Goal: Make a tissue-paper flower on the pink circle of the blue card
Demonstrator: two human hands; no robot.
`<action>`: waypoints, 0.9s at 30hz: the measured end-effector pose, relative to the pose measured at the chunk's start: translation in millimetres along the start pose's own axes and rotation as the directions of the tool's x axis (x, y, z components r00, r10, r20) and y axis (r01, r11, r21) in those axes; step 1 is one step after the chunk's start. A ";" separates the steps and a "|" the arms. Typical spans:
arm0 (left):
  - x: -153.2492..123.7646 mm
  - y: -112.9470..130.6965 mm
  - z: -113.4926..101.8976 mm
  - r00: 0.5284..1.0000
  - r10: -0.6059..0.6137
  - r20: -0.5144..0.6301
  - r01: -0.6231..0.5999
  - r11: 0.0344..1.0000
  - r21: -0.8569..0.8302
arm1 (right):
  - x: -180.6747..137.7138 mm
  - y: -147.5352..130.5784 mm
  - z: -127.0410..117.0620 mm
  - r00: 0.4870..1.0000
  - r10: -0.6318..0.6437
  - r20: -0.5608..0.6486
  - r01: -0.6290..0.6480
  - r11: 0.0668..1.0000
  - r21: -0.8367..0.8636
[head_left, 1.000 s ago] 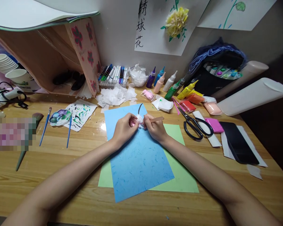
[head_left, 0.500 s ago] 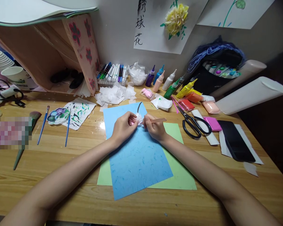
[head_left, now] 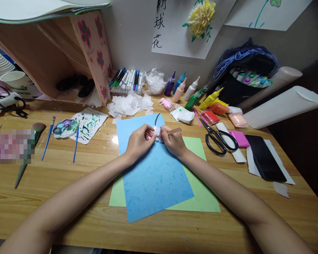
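Note:
Over the blue sheet of paper (head_left: pixel 159 180), my two hands meet at a small bunch of white tissue paper (head_left: pixel 155 131) with a bit of pink beside it. My left hand (head_left: pixel 140 141) pinches the bunch from the left, fingers closed. In my right hand (head_left: pixel 171 141) is a thin brown flat stick (head_left: pixel 175 131), gripped like a pen, its inner end hidden by the fingers at the bunch. A dark curved line (head_left: pixel 157 119) runs up the blue paper just above the bunch. Beneath the blue sheet lies a light green sheet (head_left: pixel 198 190).
Behind the sheets are white tissue squares (head_left: pixel 131 104), markers (head_left: pixel 128 80) and paint bottles (head_left: pixel 193 98). Black-handled scissors (head_left: pixel 217 139) and a dark phone-like slab (head_left: pixel 266 158) lie to the right. Paintbrushes (head_left: pixel 48 139) and a painted paper (head_left: pixel 91 125) are on the left.
My right hand has shifted slightly left toward the bunch, and less of the stick's outer end sticks out to the right. My left hand keeps its grip. The view has tilted slightly.

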State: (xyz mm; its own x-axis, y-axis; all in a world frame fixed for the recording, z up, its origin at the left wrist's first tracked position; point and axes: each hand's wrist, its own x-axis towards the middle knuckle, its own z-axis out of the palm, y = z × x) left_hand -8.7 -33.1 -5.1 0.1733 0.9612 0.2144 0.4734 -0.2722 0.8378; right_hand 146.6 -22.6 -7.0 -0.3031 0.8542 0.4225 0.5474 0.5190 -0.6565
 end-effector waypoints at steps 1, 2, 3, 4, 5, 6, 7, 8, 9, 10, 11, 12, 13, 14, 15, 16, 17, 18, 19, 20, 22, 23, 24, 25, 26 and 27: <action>0.0 0.4 0.0 1.000 0.004 0.005 -0.004 1.000 -0.005 | 1.1 -0.3 0.2 1.000 0.015 0.001 -0.015 1.000 0.007; 0.0 0.8 0.0 1.000 0.008 0.010 -0.008 1.000 -0.010 | 2.0 -0.6 0.3 1.000 0.029 0.001 -0.029 0.999 0.015; 0.1 1.2 0.0 1.000 0.012 0.014 -0.012 1.000 -0.012 | 2.5 -0.7 0.2 0.999 0.038 0.000 -0.038 0.999 0.023; 0.1 1.5 0.0 1.000 0.015 0.016 -0.015 1.000 -0.012 | 2.6 -0.7 0.0 0.999 0.039 -0.002 -0.038 0.999 0.033; 0.2 1.7 -0.1 1.000 0.016 0.017 -0.016 1.000 -0.011 | 2.1 -0.6 -0.3 0.999 0.034 -0.008 -0.033 0.999 0.042; 0.2 1.8 -0.1 1.000 0.014 0.018 -0.014 1.000 -0.007 | 1.1 -0.4 -0.7 1.000 0.024 -0.018 -0.024 0.998 0.050; 0.3 1.8 -0.2 1.000 0.011 0.018 -0.011 1.000 -0.002 | -0.1 -0.3 -1.1 0.999 0.011 -0.031 -0.010 0.998 0.054; 0.3 1.6 -0.2 1.000 0.007 0.019 -0.007 1.000 0.003 | -1.5 -0.3 -1.6 0.999 -0.004 -0.042 0.006 0.999 0.053; 0.4 1.4 -0.3 1.000 0.004 0.020 -0.004 1.000 0.007 | -2.8 -0.2 -2.0 0.998 -0.018 -0.053 0.021 0.999 0.046; 0.5 1.2 -0.4 1.000 0.002 0.021 -0.002 1.000 0.011 | -3.8 -0.1 -2.3 0.998 -0.031 -0.058 0.033 0.999 0.035; 0.5 1.0 -0.5 1.000 0.001 0.021 -0.002 1.000 0.013 | -4.5 -0.1 -2.5 0.997 -0.041 -0.059 0.043 0.999 0.024; 0.5 0.8 -0.5 1.000 0.002 0.021 -0.003 1.000 0.014 | -4.7 0.0 -2.6 0.998 -0.047 -0.052 0.048 0.999 0.017; 0.5 0.6 -0.5 1.000 0.003 0.021 -0.004 1.000 0.012 | -4.6 0.0 -2.5 0.998 -0.047 -0.043 0.048 0.999 0.015; 0.5 0.4 -0.5 1.000 0.005 0.022 -0.005 1.000 0.010 | -4.2 0.0 -2.4 0.999 -0.043 -0.033 0.044 0.999 0.016; 0.5 0.4 -0.5 1.000 0.007 0.022 -0.007 1.000 0.007 | -3.7 0.0 -2.2 0.999 -0.039 -0.023 0.040 0.999 0.020; 0.4 0.3 -0.4 1.000 0.009 0.023 -0.009 1.000 0.004 | -3.2 -0.1 -2.0 0.999 -0.036 -0.015 0.036 0.999 0.024; 0.4 0.4 -0.3 1.000 0.011 0.022 -0.012 1.000 0.001 | -2.7 -0.2 -1.9 0.999 -0.034 -0.009 0.034 0.999 0.025; 0.4 0.5 -0.3 1.000 0.013 0.021 -0.013 1.000 0.000 | -2.3 -0.4 -1.8 0.999 -0.032 -0.006 0.032 0.999 0.024; 0.4 0.6 -0.2 1.000 0.014 0.019 -0.014 1.000 0.001 | -2.0 -0.6 -1.8 1.000 -0.028 -0.006 0.028 0.999 0.023; 0.4 0.8 -0.1 1.000 0.012 0.018 -0.012 1.000 0.003 | -1.8 -0.7 -1.8 1.000 -0.022 -0.008 0.022 0.999 0.023; 0.6 1.1 0.0 1.000 0.005 0.016 -0.005 1.000 0.008 | -1.6 -0.8 -1.7 1.000 -0.011 -0.014 0.012 1.000 0.025; 0.6 1.2 0.1 1.000 0.001 0.016 -0.001 1.000 0.011 | -1.5 -0.6 -1.7 1.000 -0.007 -0.018 0.008 1.000 0.028; 0.6 1.3 0.1 1.000 -0.002 0.016 0.002 1.000 0.012 | -1.4 -0.4 -1.6 1.000 -0.004 -0.022 0.004 1.000 0.030; 0.5 1.4 0.1 1.000 -0.004 0.017 0.004 1.000 0.013 | -1.4 0.0 -1.6 1.000 0.001 -0.024 0.000 0.999 0.032; 0.4 1.5 0.1 1.000 -0.004 0.017 0.004 1.000 0.012 | -1.5 0.4 -1.5 1.000 0.006 -0.025 -0.005 0.999 0.034; 0.3 1.5 0.0 1.000 -0.003 0.016 0.002 1.000 0.012 | -1.6 0.8 -1.4 1.000 0.012 -0.025 -0.011 0.999 0.037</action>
State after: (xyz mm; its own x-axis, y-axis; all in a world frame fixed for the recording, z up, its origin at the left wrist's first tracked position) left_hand -7.9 -33.2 -3.8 0.1861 0.9611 0.2040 0.4838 -0.2704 0.8323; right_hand 148.6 -23.6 -7.3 -0.2768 0.8593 0.4300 0.5214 0.5103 -0.6839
